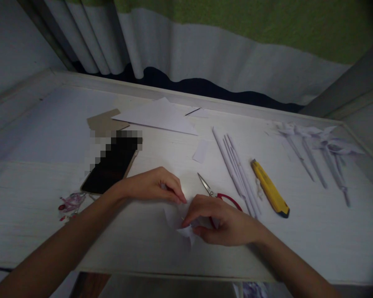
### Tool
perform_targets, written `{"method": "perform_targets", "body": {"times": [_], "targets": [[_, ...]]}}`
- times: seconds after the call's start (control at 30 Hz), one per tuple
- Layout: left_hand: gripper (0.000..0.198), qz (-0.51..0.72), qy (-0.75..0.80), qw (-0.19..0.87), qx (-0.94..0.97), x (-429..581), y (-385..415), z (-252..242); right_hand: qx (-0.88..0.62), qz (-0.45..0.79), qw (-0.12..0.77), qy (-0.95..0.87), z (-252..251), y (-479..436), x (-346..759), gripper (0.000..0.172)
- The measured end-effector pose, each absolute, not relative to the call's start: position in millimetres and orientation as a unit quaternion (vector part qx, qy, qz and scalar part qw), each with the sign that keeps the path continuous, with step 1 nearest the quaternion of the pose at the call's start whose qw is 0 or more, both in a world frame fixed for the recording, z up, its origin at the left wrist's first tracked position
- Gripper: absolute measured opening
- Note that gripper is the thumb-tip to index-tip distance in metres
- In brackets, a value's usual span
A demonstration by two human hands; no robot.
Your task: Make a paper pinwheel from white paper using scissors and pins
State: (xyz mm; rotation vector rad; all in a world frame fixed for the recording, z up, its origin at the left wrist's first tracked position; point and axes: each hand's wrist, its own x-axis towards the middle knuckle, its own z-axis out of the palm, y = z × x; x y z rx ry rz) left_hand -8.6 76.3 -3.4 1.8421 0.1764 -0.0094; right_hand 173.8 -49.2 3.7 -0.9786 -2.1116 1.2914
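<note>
A small piece of thin white paper (186,232), partly folded, is between my hands near the table's front edge. My right hand (219,219) curls around it, with thumb and fingers pinching its folded part. My left hand (158,186) is closed, its fingertips together at the paper's far edge; the fingers hide much of the contact. Red-handled scissors (207,184) lie just beyond my right hand, which covers part of their handles. Left of my left hand is a black phone (112,165).
Rolled white paper sticks (233,165) and a yellow box cutter (270,188) lie to the right. Several paper pinwheels on sticks (317,145) rest farther right. At the back are a white paper sheet (157,116) and brown cardboard (104,122). Pink-and-red small items (71,205) sit left.
</note>
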Motion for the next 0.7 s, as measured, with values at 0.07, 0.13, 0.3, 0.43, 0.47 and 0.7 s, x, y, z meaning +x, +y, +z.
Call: {"method": "perform_targets", "body": {"times": [0.07,0.13,0.3,0.43,0.47,0.7], "targets": [[0.016,-0.023,0.123,0.631,0.766,-7.2,72.5,-6.0,-0.355,0.478,0.241,-0.767,3.9,-48.9,174.2,0.024],[0.014,-0.045,0.160,0.666,0.728,-5.7,68.0,-7.4,-0.349,0.485,0.248,-0.762,4.0,-48.9,174.9,0.023],[0.007,-0.055,0.141,0.674,0.723,-3.2,58.4,-5.0,-0.341,0.493,0.240,-0.763,4.9,-49.7,176.7,0.022],[0.009,-0.050,0.170,0.689,0.703,-2.8,54.6,-2.5,-0.352,0.491,0.235,-0.762,5.4,-49.1,177.5,0.021],[0.009,-0.050,0.182,0.697,0.692,-3.0,53.9,-2.5,-0.355,0.490,0.235,-0.761,5.2,-48.7,177.5,0.021],[0.015,-0.079,0.193,0.701,0.682,-8.5,55.4,-2.9,-0.380,0.478,0.235,-0.756,2.0,-47.0,176.9,0.021]]}}
